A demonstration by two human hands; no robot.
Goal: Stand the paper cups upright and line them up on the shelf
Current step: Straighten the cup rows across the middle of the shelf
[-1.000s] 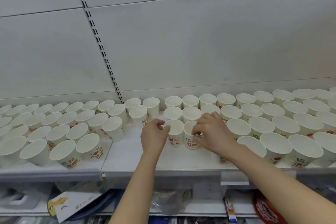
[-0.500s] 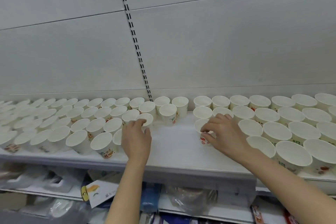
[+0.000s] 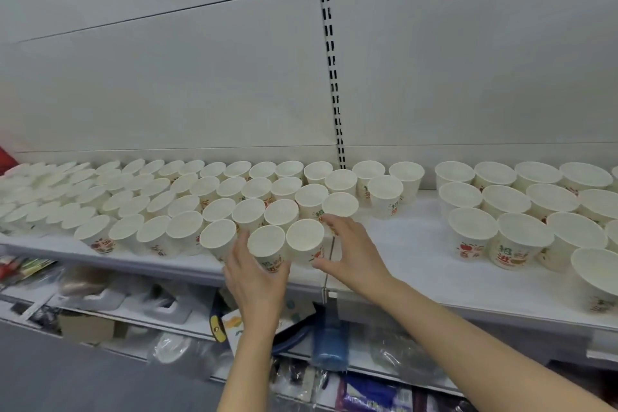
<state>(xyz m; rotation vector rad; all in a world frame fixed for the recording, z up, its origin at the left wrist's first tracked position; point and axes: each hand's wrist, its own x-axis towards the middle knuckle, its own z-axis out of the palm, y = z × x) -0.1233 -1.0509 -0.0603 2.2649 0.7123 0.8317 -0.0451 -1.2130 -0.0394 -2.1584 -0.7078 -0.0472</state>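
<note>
Paper cups (image 3: 267,240) have shifted leftward since a moment ago: left hand (image 3: 255,273) now grips a front-row cup beside the left block, right hand (image 3: 351,249) spread loose alongside, extending that row.

Paper cups (image 3: 267,241): white, plain off-white inside, red and green printed motifs and characters on the sides. Shelf (image 3: 411,254): white. Back panel (image 3: 167,84): pale grey, with a black-slotted upright strip (image 3: 331,57).
</note>
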